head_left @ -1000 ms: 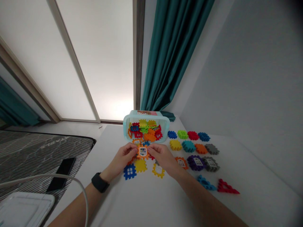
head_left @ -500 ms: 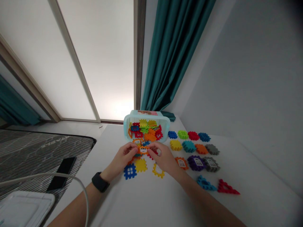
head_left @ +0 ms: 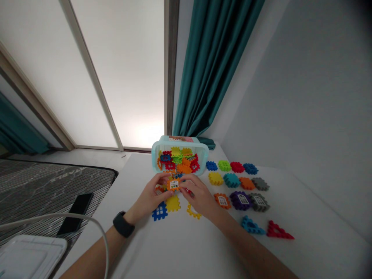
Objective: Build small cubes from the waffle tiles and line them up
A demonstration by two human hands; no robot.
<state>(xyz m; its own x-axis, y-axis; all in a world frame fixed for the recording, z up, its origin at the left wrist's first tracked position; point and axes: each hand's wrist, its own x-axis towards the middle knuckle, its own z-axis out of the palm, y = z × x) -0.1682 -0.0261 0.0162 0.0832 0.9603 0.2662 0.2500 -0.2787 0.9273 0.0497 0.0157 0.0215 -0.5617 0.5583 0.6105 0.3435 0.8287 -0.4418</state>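
Note:
Between my hands is an orange toothed building tile [head_left: 174, 185] with a white window panel. My left hand [head_left: 152, 193], wearing a black watch, pinches it from the left side with fingers and thumb. My right hand [head_left: 199, 196] has its fingertips at the tile's right edge, with the thumb lower down. Under and near my hands lie a blue window tile [head_left: 160, 211], a yellow tile [head_left: 173, 203] and a yellow-edged tile [head_left: 193, 212], partly covered by my right hand. Some more tiles underneath are mostly hidden.
A light-blue tub [head_left: 154, 149] lies on its side behind my hands, holding mixed tiles. To the right stand rows of tile stacks sorted by colour, such as a purple stack [head_left: 241, 200], and a red triangle [head_left: 279, 230]. A white cable [head_left: 87, 217] crosses the lower left.
The orange tile has shifted slightly left and turned a little. My left thumb has moved to its lower edge. My right fingers have changed position, covering more of the yellow-edged tile.

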